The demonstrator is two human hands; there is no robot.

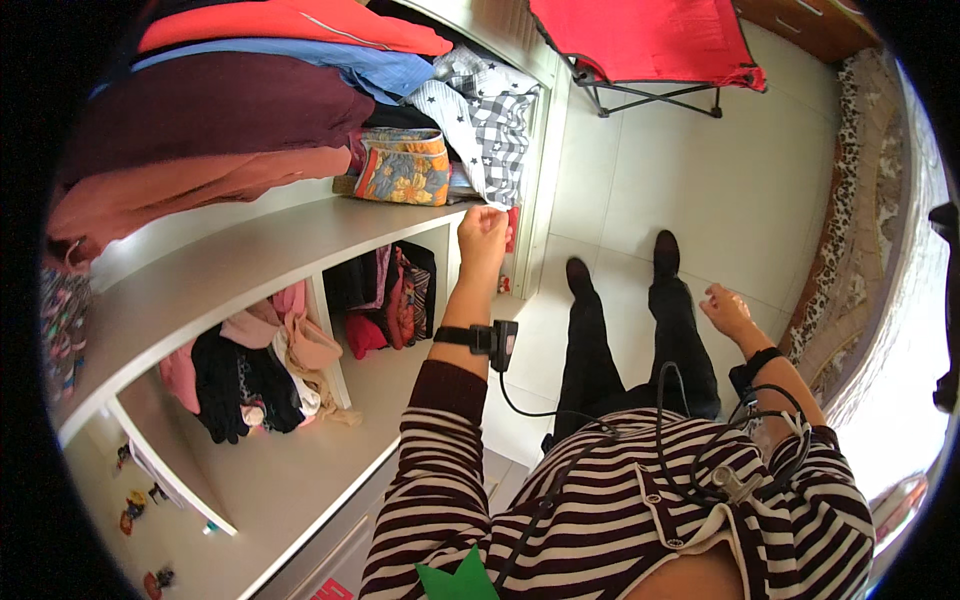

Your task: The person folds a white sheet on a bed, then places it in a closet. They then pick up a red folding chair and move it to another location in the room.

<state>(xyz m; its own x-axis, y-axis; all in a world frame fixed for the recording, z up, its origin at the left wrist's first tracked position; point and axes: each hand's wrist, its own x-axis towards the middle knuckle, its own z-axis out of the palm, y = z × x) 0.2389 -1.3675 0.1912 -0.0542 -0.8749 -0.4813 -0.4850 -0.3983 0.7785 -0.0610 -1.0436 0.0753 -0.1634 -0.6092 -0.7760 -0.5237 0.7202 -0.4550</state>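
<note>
My left hand [484, 225] is at the right end of the wardrobe shelf [300, 244], fingers curled against the lower corner of a grey-and-white checked and star-print fabric [502, 142]. Whether the fingers pinch its edge is hard to tell. Just left of the hand a folded floral cloth [405, 169] in orange and grey lies on the shelf. My right hand [725, 309] hangs over the tiled floor by my leg, its fingers loosely bent, with nothing seen in it.
Hanging clothes [217, 112] fill the upper left. Lower compartments hold black gloves [217, 382], pink and beige garments and folded clothes [405, 300]. A red folding seat [645, 45] stands at the top. A patterned curtain [840, 217] hangs at right. Cables run from my wrist straps.
</note>
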